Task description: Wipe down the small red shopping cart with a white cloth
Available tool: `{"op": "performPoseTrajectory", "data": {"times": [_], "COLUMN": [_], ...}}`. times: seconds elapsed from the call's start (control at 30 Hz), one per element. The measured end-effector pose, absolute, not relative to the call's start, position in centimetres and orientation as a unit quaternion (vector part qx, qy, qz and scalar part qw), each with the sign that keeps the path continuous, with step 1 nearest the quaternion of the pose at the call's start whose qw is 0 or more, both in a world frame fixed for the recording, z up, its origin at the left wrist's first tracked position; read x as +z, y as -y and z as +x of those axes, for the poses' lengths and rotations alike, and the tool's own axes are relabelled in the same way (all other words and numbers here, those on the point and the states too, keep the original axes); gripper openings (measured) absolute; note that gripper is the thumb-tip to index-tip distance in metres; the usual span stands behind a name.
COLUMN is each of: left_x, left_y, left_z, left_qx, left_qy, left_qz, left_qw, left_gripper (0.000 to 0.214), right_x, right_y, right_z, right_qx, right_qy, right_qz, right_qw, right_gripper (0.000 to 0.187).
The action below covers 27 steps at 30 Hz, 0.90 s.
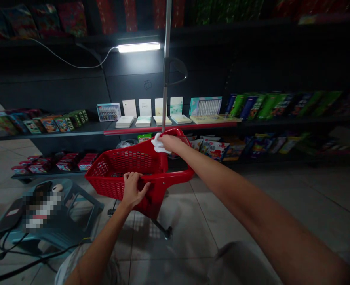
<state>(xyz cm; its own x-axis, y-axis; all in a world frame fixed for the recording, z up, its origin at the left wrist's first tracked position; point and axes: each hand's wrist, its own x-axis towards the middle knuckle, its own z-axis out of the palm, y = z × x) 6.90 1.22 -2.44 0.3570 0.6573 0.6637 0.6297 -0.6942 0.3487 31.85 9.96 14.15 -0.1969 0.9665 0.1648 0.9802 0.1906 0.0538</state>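
A red plastic shopping cart (155,202) stands in front of me, its perforated basket pointing left and its handle on the right. My left hand (133,189) grips the basket's near rim, fingers hooked over the edge and thumb apart on the outer side. My right hand (170,143) reaches across to the cart's far side rim, close to the handle. In it is a bunched white cloth (160,144), pressed against the red plastic. A metal pole (164,105) rises upright from about where the cloth is; its foot is hidden.
Behind the cart, dark shelves carry books (143,121), boxed pens (206,106) and green packs (270,106). A lit tube lamp (139,47) hangs above. At lower left, a blue-grey plastic stool (87,206) holds devices, with black cables (44,259) trailing from it.
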Motion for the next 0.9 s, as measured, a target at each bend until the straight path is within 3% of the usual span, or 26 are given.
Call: {"op": "performPoseTrajectory", "data": {"times": [0.17,0.33,0.5,0.67,0.73,0.9], "left_x": [-2.6,-2.5,-2.4,-2.7,-3.0,-3.7], "left_y": [-1.6,-1.5,-1.6,-1.8,-1.9,-2.1], "left_z": [6.5,6.1,6.2,6.3,6.2,5.7], "left_qx": [0.393,0.395,0.455,0.462,0.461,0.439], "left_qy": [-0.398,-0.401,-0.400,-0.416,-0.415,-0.402], "left_qz": [0.829,0.827,0.794,0.783,0.784,0.802], "left_qw": [-0.001,0.018,0.050,0.020,-0.003,-0.049], "left_gripper": [0.028,0.029,0.030,0.038,0.040,0.048], "right_x": [14.0,15.3,16.4,17.1,17.1,15.4], "right_y": [-8.2,-1.9,-0.6,-5.8,-8.0,-11.6], "right_z": [30.0,29.0,31.7,36.2,37.5,39.9], "right_qx": [-0.052,-0.013,0.051,-0.072,-0.093,-0.055], "right_qy": [0.805,0.871,0.903,0.843,0.806,0.768], "right_qz": [-0.586,-0.484,-0.426,-0.494,-0.531,-0.607], "right_qw": [-0.075,-0.082,-0.016,0.197,0.245,0.194], "right_gripper": [0.051,0.035,0.026,0.045,0.046,0.038]}}
